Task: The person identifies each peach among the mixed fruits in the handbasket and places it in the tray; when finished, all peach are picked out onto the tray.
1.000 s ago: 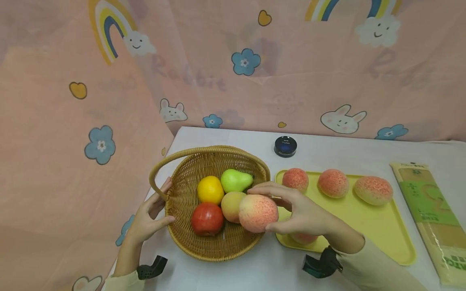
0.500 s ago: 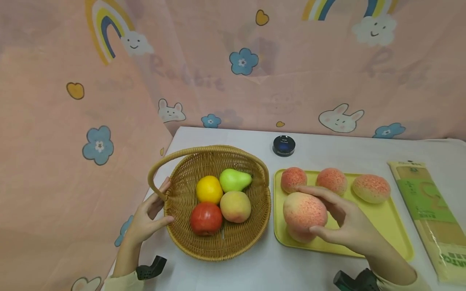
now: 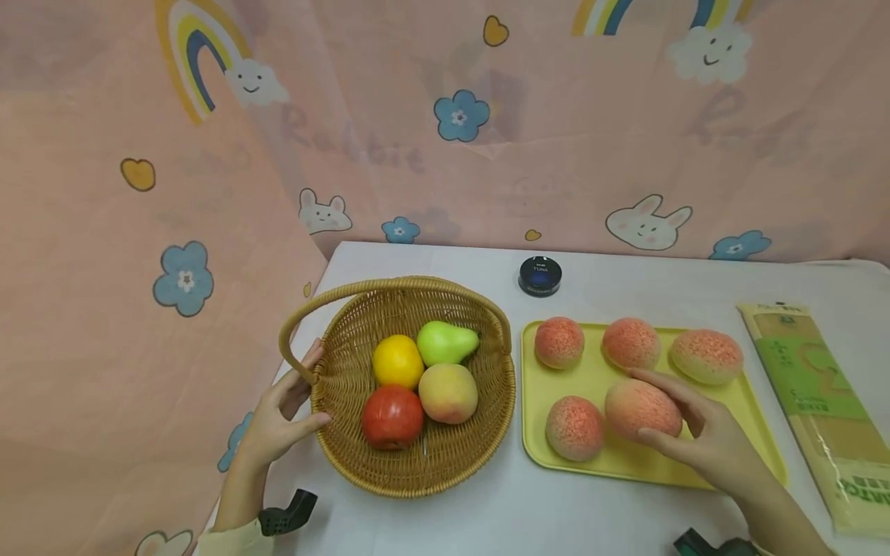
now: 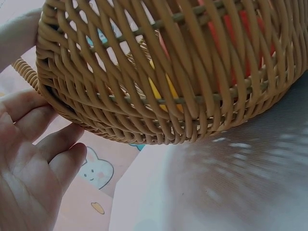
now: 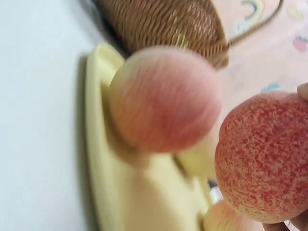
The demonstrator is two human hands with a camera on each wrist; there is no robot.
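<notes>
A wicker basket [image 3: 417,483] with an arched handle holds a red apple [image 3: 392,417], a yellow orange-like fruit [image 3: 398,361], a green pear [image 3: 447,343] and a yellowish peach [image 3: 448,394]. At its left side my left hand [image 3: 278,421] grips the rim, thumb apart from the fingers; the left wrist view shows the fingertips [image 4: 72,137] against the wicker. Over the yellow tray [image 3: 723,432] my right hand [image 3: 716,440] holds a pink peach [image 3: 643,409] between thumb and fingers. Another peach [image 3: 575,428] lies just left of it on the tray.
Along the tray's back lie three more peaches, the left one [image 3: 559,343] nearest the basket. A dark tuna tin [image 3: 539,276] stands behind the tray. A flat green-and-beige package [image 3: 810,386] lies to the right. A pink patterned cloth [image 3: 556,139] hangs behind the white table [image 3: 445,533].
My right hand has carried the pink peach from above the basket's right edge rightward to the tray. The tray's front-left peach has come into view. The left hand stays at the basket.
</notes>
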